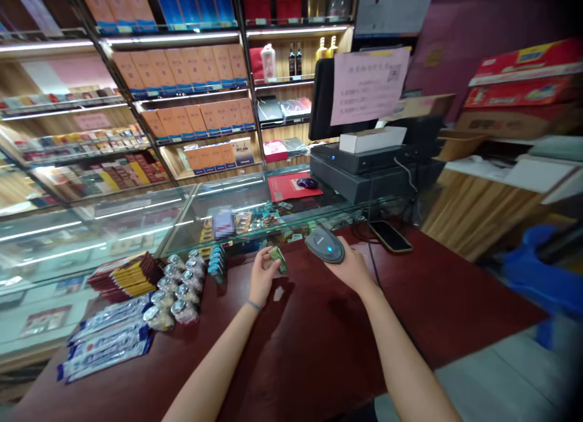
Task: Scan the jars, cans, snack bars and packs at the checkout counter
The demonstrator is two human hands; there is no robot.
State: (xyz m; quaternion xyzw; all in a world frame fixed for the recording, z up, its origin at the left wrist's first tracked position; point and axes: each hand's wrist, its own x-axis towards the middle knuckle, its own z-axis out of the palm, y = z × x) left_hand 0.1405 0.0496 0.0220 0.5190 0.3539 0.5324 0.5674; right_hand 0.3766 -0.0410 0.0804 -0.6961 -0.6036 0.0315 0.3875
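Head view: a small green packet (279, 261) is held just over the counter (310, 343), thumb and fingers of the left hand (261, 280) pinching its left edge, perhaps to leave its face uncovered. Right of it, the right hand (356, 269) is wrapped around a handheld scanner (324, 246), probably so the scanner's head stays free. To the left, lidded jars (184, 292) stand in rows, seemingly for tidiness, with long blue-and-white packets (109, 343) nearer. A phone (390, 236) lies to the far right.
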